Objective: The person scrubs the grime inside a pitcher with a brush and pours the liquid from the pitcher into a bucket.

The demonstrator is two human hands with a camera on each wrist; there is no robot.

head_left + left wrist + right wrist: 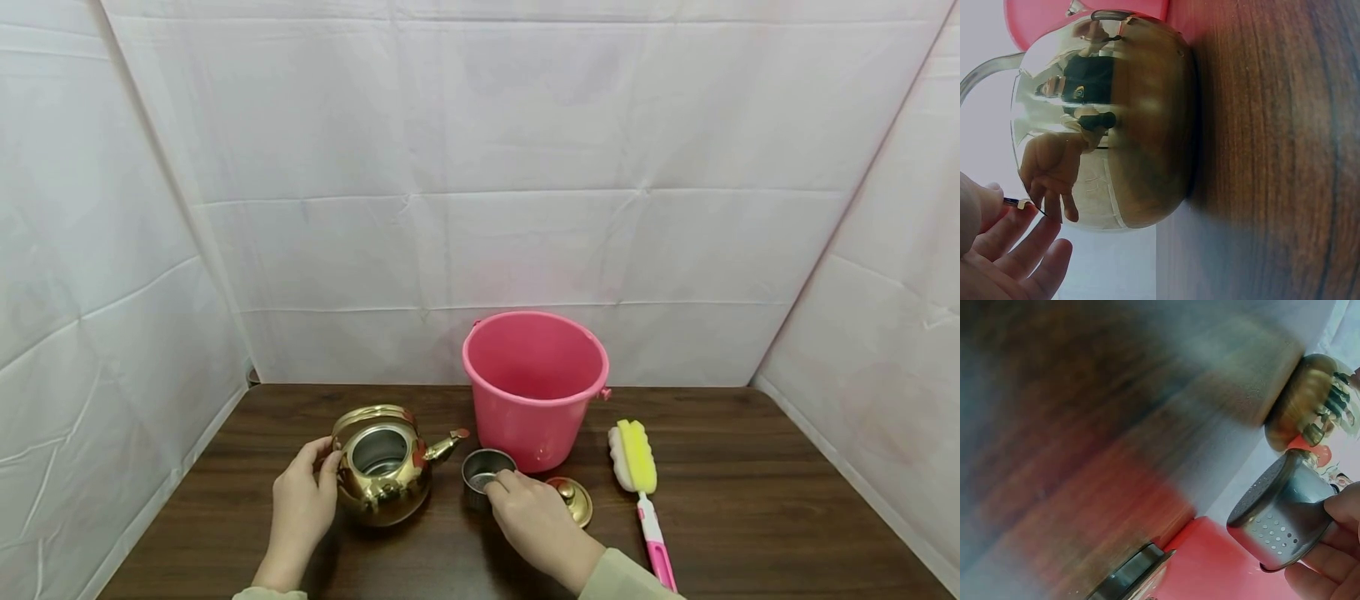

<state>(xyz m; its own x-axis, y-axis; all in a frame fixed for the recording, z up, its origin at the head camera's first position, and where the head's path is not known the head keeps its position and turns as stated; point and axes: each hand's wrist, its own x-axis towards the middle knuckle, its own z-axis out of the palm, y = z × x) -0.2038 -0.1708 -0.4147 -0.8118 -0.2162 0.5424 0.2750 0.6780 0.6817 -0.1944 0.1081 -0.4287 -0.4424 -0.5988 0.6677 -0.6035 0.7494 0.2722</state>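
A shiny gold kettle (390,496) with an open top stands on the left of the table, its spout facing right. My left hand (303,492) is at its left side; in the left wrist view the thumb and fingers (1025,240) pinch a small part by the handle's base. A steel tea strainer (1279,528) with a perforated wall and bottom is held above the table. My right hand (536,521) pinches its rim between thumb and fingers. Right of the strainer lies the gold kettle lid (577,502), partly hidden by that hand.
A pink bucket (536,429) stands at the back, behind the strainer and lid. To the right lies a bottle brush (641,467) with a yellow and white sponge head and a pink and white handle. White cloth walls (480,250) border the dark wooden table (750,483).
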